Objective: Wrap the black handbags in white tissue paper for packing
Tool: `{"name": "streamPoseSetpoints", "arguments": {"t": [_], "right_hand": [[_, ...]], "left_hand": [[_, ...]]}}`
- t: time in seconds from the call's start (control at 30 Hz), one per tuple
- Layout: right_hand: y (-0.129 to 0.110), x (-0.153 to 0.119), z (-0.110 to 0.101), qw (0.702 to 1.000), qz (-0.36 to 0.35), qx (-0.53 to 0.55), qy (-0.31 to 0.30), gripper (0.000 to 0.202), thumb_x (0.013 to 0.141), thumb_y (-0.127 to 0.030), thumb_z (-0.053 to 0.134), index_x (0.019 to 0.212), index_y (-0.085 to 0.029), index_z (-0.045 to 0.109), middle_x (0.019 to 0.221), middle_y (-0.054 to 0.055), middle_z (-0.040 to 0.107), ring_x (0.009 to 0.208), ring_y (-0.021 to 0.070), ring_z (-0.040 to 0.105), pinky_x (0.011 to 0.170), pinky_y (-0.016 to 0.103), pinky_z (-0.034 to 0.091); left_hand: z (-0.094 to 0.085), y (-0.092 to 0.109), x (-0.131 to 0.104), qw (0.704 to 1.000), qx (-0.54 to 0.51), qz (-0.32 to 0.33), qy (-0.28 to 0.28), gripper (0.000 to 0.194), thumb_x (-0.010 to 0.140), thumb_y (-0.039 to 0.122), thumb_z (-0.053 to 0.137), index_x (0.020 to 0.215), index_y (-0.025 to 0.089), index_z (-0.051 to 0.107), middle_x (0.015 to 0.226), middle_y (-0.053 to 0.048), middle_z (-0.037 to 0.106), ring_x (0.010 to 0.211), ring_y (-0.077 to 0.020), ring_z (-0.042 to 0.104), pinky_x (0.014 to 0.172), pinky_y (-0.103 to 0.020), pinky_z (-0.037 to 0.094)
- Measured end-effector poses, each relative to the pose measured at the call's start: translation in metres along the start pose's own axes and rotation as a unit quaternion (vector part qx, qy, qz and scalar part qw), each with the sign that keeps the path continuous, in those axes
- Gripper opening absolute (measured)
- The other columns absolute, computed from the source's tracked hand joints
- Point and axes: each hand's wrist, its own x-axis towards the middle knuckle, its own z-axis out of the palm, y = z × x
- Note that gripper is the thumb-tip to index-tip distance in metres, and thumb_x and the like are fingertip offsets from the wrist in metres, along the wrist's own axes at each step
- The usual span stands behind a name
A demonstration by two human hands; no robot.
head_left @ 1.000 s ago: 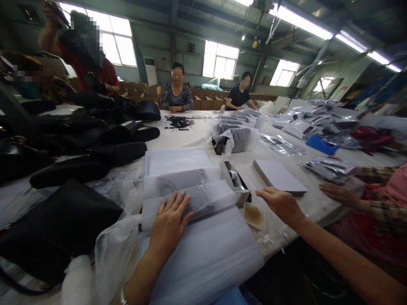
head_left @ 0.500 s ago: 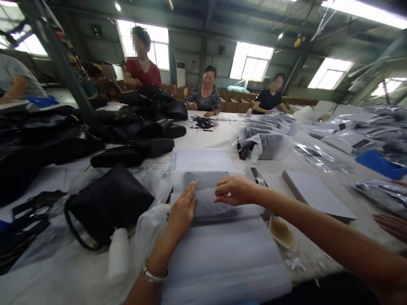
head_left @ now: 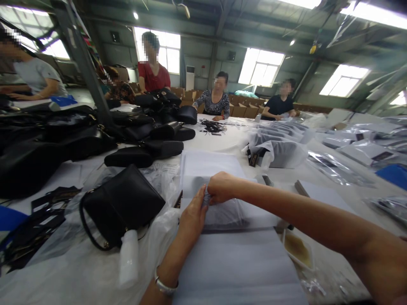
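Well, from where I stand, black bags (head_left: 30, 169) crowd the left of the frame, and nearer the middle a single black handbag (head_left: 127, 203) sits behind a white bottle (head_left: 129, 258). Just left of the frame's lower centre, the left hand (head_left: 193, 214) lies edge-on, fingers straight and close together along a bunched bit of paper (head_left: 206, 200); I can't tell whether its thumb pinches. Against it, the right hand (head_left: 222, 188) is curled tight on that same bunch, fingertips hidden. Below them the wrapped parcel (head_left: 227, 214) lies at the centre, on white sheets (head_left: 237, 267). To do this well, I'd say, the left palm should brace the parcel while the right gathers gently, since thin paper looks easy to tear. Farther right come the standing wrapped bundles (head_left: 288, 154), then a small tray (head_left: 313, 264) at the lower right, safely clear of both hands.
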Motion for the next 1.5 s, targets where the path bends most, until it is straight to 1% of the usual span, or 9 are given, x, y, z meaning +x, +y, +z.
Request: {"name": "streamPoseSetpoints", "arguments": {"t": [0.2, 0.43, 0.63, 0.73, 0.9, 1.0, 1.13, 1.3, 1.5], "right_hand": [[0.018, -0.009, 0.005, 0.993, 0.101, 0.057, 0.005, 0.073, 0.064, -0.084, 0.061, 0.089, -0.017, 0.075, 0.081, 0.014, 0.074, 0.072, 0.0277, 0.068, 0.059, 0.030, 0.043], [0.024, -0.076, 0.040, 0.942, 0.276, 0.142, 0.127, 0.032, 0.096, -0.044, 0.049, 0.104, -0.021, 0.070, 0.095, 0.010, 0.075, 0.087, 0.0259, 0.070, 0.072, 0.032, 0.048], [-0.032, -0.132, 0.106, 0.921, 0.136, 0.240, 0.275, 0.060, 0.085, -0.043, 0.065, 0.142, -0.028, 0.051, 0.147, 0.009, 0.050, 0.136, 0.0319, 0.045, 0.111, 0.047, 0.040], [-0.042, -0.130, 0.149, 0.917, 0.113, 0.247, 0.292, 0.095, 0.069, -0.030, 0.075, 0.152, -0.036, 0.030, 0.156, 0.004, 0.032, 0.141, 0.0368, 0.034, 0.114, 0.054, 0.035], [-0.040, -0.110, 0.188, 0.900, 0.134, 0.246, 0.334, 0.106, 0.058, -0.005, 0.057, 0.152, -0.041, 0.024, 0.158, -0.003, 0.019, 0.141, 0.0325, 0.033, 0.110, 0.044, 0.045], [-0.031, -0.107, 0.182, 0.911, 0.132, 0.253, 0.297, 0.105, 0.054, -0.001, 0.051, 0.152, -0.033, 0.030, 0.159, -0.002, 0.017, 0.144, 0.0314, 0.027, 0.114, 0.042, 0.039], [0.004, -0.114, 0.128, 0.910, 0.140, 0.325, 0.214, 0.091, 0.064, -0.006, 0.056, 0.150, -0.026, 0.037, 0.159, 0.005, 0.026, 0.144, 0.0302, 0.030, 0.115, 0.041, 0.035], [0.081, -0.109, 0.058, 0.877, 0.113, 0.382, 0.268, 0.055, 0.082, -0.034, 0.068, 0.135, -0.023, 0.059, 0.135, 0.010, 0.061, 0.124, 0.0291, 0.057, 0.109, 0.042, 0.042], [0.143, -0.072, 0.077, 0.803, 0.181, 0.426, 0.376, 0.076, 0.073, -0.040, 0.080, 0.140, -0.019, 0.051, 0.138, 0.014, 0.057, 0.127, 0.0298, 0.053, 0.109, 0.045, 0.040]], "left_hand": [[-0.001, 0.000, 0.002, 1.000, -0.010, 0.002, -0.007, 0.062, 0.092, 0.012, 0.046, 0.152, 0.021, 0.030, 0.151, -0.011, 0.045, 0.135, -0.0228, 0.049, 0.110, -0.044, 0.044], [-0.007, 0.008, 0.004, 0.999, 0.041, 0.014, -0.023, 0.056, 0.093, 0.011, 0.044, 0.147, 0.020, 0.039, 0.147, -0.010, 0.050, 0.135, -0.0212, 0.048, 0.111, -0.042, 0.044], [-0.002, 0.048, 0.016, 0.985, 0.164, 0.060, -0.016, 0.043, 0.098, 0.019, 0.040, 0.139, 0.021, 0.052, 0.144, -0.009, 0.053, 0.136, -0.0250, 0.048, 0.114, -0.052, 0.039], [0.013, 0.054, 0.026, 0.973, 0.203, 0.085, -0.076, 0.050, 0.098, 0.036, 0.044, 0.146, 0.023, 0.044, 0.152, -0.008, 0.044, 0.144, -0.0285, 0.034, 0.119, -0.061, 0.022], [0.021, 0.047, 0.038, 0.964, 0.193, 0.042, -0.178, 0.060, 0.096, 0.047, 0.044, 0.151, 0.025, 0.033, 0.158, -0.007, 0.032, 0.148, -0.0276, 0.023, 0.121, -0.061, 0.013], [0.009, 0.053, 0.052, 0.965, 0.167, 0.017, -0.202, 0.061, 0.096, 0.053, 0.041, 0.151, 0.025, 0.034, 0.157, -0.007, 0.033, 0.148, -0.0267, 0.025, 0.121, -0.059, 0.015], [-0.021, 0.067, 0.074, 0.974, 0.145, -0.008, -0.172, 0.067, 0.095, 0.059, 0.041, 0.152, 0.025, 0.033, 0.159, -0.009, 0.030, 0.147, -0.0274, 0.028, 0.120, -0.053, 0.023], [-0.046, 0.044, 0.090, 0.988, 0.131, -0.043, -0.076, 0.071, 0.091, 0.053, 0.052, 0.153, 0.027, 0.029, 0.158, -0.008, 0.035, 0.146, -0.0287, 0.029, 0.119, -0.052, 0.023], [-0.036, -0.009, 0.126, 0.979, 0.049, -0.197, -0.003, 0.092, 0.078, 0.051, 0.069, 0.154, 0.026, 0.023, 0.153, -0.011, 0.042, 0.139, -0.0351, 0.042, 0.113, -0.050, 0.036]]}}
